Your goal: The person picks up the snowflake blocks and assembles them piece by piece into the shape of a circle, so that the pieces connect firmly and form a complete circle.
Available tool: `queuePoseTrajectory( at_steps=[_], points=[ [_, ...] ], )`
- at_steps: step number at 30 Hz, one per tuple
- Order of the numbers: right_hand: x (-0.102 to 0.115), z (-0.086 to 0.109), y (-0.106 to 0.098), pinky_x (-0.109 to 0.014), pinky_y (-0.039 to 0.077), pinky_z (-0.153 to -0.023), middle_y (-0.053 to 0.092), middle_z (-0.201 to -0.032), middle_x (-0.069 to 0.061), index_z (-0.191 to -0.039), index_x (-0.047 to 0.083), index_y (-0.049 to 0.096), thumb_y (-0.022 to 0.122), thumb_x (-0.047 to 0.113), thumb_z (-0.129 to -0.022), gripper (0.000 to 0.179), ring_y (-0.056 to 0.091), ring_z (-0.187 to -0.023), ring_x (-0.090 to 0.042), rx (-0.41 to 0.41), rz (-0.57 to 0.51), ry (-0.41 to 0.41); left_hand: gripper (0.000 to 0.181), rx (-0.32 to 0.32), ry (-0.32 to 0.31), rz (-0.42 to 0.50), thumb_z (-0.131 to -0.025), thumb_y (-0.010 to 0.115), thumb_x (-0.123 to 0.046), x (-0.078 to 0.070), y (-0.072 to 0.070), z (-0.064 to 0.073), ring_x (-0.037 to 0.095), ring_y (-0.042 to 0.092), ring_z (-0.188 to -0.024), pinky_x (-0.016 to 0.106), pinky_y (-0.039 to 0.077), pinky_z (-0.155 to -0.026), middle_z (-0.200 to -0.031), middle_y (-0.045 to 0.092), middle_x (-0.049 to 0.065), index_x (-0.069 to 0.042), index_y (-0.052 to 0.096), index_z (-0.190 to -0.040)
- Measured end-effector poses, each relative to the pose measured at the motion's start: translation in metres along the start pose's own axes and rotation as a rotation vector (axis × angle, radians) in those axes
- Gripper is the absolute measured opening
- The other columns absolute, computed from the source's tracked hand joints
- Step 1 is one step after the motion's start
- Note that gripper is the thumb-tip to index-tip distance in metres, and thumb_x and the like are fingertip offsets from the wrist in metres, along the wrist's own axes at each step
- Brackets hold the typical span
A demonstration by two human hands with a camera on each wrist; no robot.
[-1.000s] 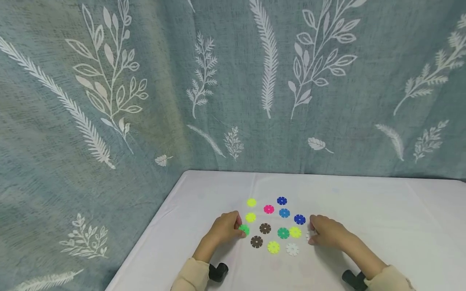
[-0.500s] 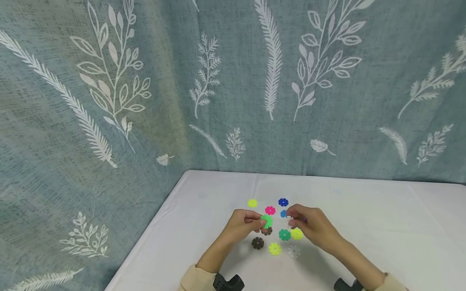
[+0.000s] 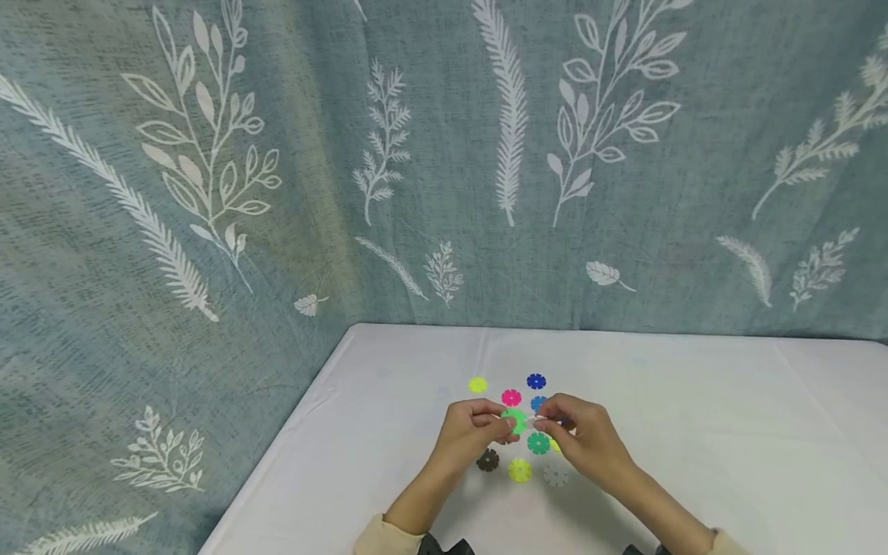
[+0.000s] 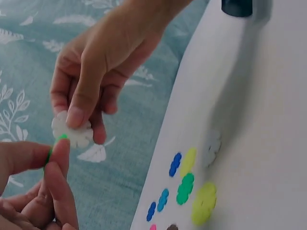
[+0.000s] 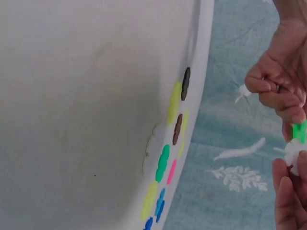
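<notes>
My left hand (image 3: 468,439) pinches a bright green notched plastic disc (image 3: 515,421) between thumb and fingers, raised over the group of discs. Facing it, my right hand (image 3: 586,438) pinches a white notched disc (image 4: 79,136), mostly covered by the fingers in the head view. In the left wrist view the green disc is edge-on, and its top meets the lower rim of the white one. The right wrist view also shows the green disc (image 5: 299,131) right at the edge of the white disc (image 5: 293,155).
Beneath the hands, several flat notched discs lie on the white-covered table (image 3: 694,432): pink (image 3: 511,398), dark blue (image 3: 536,381), brown (image 3: 488,460), yellow (image 3: 519,470), green (image 3: 538,443) and white (image 3: 556,474). A patterned blue-green curtain (image 3: 444,154) hangs behind.
Both hands have come in from either side of the group, lifting the green disc and the white disc off the table. Over the last half second the two discs have been brought together.
</notes>
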State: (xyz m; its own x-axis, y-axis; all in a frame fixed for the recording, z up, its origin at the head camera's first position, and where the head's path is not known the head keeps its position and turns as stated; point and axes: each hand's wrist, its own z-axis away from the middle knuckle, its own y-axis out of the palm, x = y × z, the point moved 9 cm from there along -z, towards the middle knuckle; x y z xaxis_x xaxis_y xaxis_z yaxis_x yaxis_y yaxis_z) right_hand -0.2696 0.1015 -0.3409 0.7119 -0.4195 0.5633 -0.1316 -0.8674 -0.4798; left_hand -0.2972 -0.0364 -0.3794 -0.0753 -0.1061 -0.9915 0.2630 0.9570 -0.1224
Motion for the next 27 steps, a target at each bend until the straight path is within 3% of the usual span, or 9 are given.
queuePoseTrajectory(
  at_steps=[3,6,8,10,13,16,18,23,27],
  points=[
    [0.007,0.0,-0.002,-0.015,0.047,-0.054,0.063,-0.065,0.001,-0.074,0.007,0.061,0.07,-0.008,-0.071,0.018,0.054,-0.058,0.0,-0.053,0.054,-0.045,0.023,-0.026,-0.032,0.05,-0.083,0.063,-0.012,0.003,0.004,0.002,0.007,0.064,-0.065,0.025,0.048,-0.065,-0.075,0.07,0.015,0.008,0.06,-0.095],
    [0.011,0.001,-0.002,-0.01,0.045,-0.056,0.061,-0.064,0.002,-0.072,0.007,0.06,0.071,-0.011,-0.068,0.022,0.053,-0.057,0.0,-0.088,0.106,-0.092,0.019,-0.054,-0.071,0.107,-0.083,0.064,-0.011,0.009,0.007,0.004,0.007,0.063,-0.064,0.024,0.045,-0.064,-0.069,0.069,0.006,0.005,0.059,-0.092],
    [0.011,0.002,-0.001,-0.009,0.043,-0.055,0.059,-0.065,0.004,-0.072,0.007,0.059,0.072,-0.012,-0.066,0.023,0.05,-0.057,0.001,-0.084,0.121,-0.122,0.018,-0.042,-0.085,0.111,-0.083,0.063,-0.01,0.012,0.01,0.005,0.01,0.064,-0.065,0.024,0.044,-0.065,-0.069,0.069,0.007,0.005,0.058,-0.091],
    [0.006,0.002,0.002,-0.01,0.042,-0.054,0.058,-0.066,0.005,-0.073,0.007,0.06,0.071,-0.011,-0.067,0.022,0.047,-0.059,0.002,-0.053,0.105,-0.119,0.018,-0.005,-0.069,0.02,-0.084,0.062,-0.012,0.012,0.013,0.005,0.014,0.065,-0.065,0.021,0.042,-0.06,-0.07,0.069,0.013,0.005,0.058,-0.087],
    [-0.009,0.002,0.009,-0.014,0.041,-0.052,0.059,-0.07,0.006,-0.077,0.008,0.062,0.07,-0.006,-0.071,0.017,0.044,-0.06,0.003,0.038,0.051,-0.044,0.022,0.025,0.022,-0.252,-0.086,0.062,-0.018,0.006,0.013,0.005,0.017,0.064,-0.063,0.019,0.04,-0.053,-0.074,0.07,0.015,0.004,0.062,-0.084],
    [-0.026,0.002,0.015,-0.017,0.043,-0.053,0.062,-0.073,0.004,-0.082,0.009,0.064,0.068,0.002,-0.077,0.009,0.044,-0.061,0.003,0.124,0.018,0.093,0.022,-0.052,0.183,-0.561,-0.085,0.064,-0.023,-0.009,0.009,0.005,0.016,0.062,-0.069,0.023,0.04,-0.059,-0.081,0.071,0.008,-0.001,0.069,-0.09],
    [-0.034,0.003,0.018,-0.018,0.044,-0.054,0.063,-0.074,0.003,-0.084,0.009,0.064,0.068,0.005,-0.079,0.007,0.045,-0.061,0.002,0.163,0.018,0.168,0.021,-0.123,0.273,-0.681,-0.083,0.067,-0.023,-0.017,0.009,0.007,0.015,0.058,-0.076,0.026,0.039,-0.068,-0.089,0.069,0.003,-0.006,0.07,-0.095],
    [-0.04,0.005,0.023,-0.019,0.045,-0.056,0.066,-0.077,0.001,-0.087,0.01,0.062,0.068,0.005,-0.079,0.011,0.051,-0.065,0.0,0.211,-0.009,0.237,0.013,-0.176,0.426,-0.769,-0.078,0.071,-0.02,-0.029,0.018,0.007,0.015,0.05,-0.076,0.024,0.032,-0.07,-0.08,0.065,-0.001,-0.01,0.072,-0.088],
    [-0.044,0.005,0.024,-0.021,0.051,-0.065,0.068,-0.085,-0.004,-0.099,0.005,0.062,0.067,0.004,-0.08,0.02,0.061,-0.074,-0.006,0.289,-0.05,0.267,0.007,-0.154,0.42,-0.756,-0.078,0.071,-0.016,-0.027,0.018,0.004,0.012,0.051,-0.07,0.023,0.031,-0.069,-0.07,0.065,-0.004,-0.01,0.07,-0.079]
  ],
)
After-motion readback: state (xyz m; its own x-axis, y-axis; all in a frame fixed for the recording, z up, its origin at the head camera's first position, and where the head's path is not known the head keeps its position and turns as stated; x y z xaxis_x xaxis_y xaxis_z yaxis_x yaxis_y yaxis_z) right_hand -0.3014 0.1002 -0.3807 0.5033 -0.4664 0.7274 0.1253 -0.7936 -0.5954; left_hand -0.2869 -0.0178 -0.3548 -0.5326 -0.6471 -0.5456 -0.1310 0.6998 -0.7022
